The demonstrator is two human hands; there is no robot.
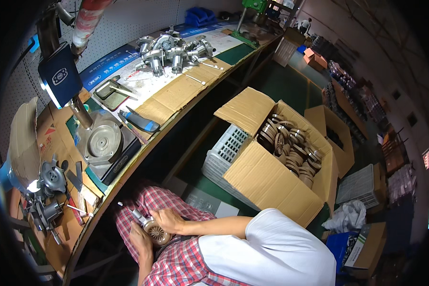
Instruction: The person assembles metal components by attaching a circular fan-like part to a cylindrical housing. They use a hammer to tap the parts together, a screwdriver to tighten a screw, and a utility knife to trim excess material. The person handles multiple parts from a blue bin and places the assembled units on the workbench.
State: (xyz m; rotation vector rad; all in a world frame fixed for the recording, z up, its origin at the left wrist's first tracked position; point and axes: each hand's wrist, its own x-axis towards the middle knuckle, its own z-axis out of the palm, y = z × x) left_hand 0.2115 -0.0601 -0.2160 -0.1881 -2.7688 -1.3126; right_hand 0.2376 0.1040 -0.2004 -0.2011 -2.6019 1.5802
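Note:
Over my lap I hold a small metal pump with a silvery neck and a round, tan, ribbed wheel (158, 232) on its near end. My left hand (140, 240) is closed round its left side. From the right, my right hand (168, 221) grips it near the top, fingers curled over the metal. A thin pale piece (120, 204) sticks out past the neck; whether it belongs to the pump I cannot tell. Both hands partly hide the pump body. Beneath lies the red checked cloth (176, 202) across my legs.
Silver pump housings (169, 52) are heaped on the workbench, beyond a blue-black utility knife (140, 121). A press with a round plate (103, 141) stands at the left, near more metal parts (50, 183). An open carton (271, 181) of tan wheels rests on grey crates (219, 155).

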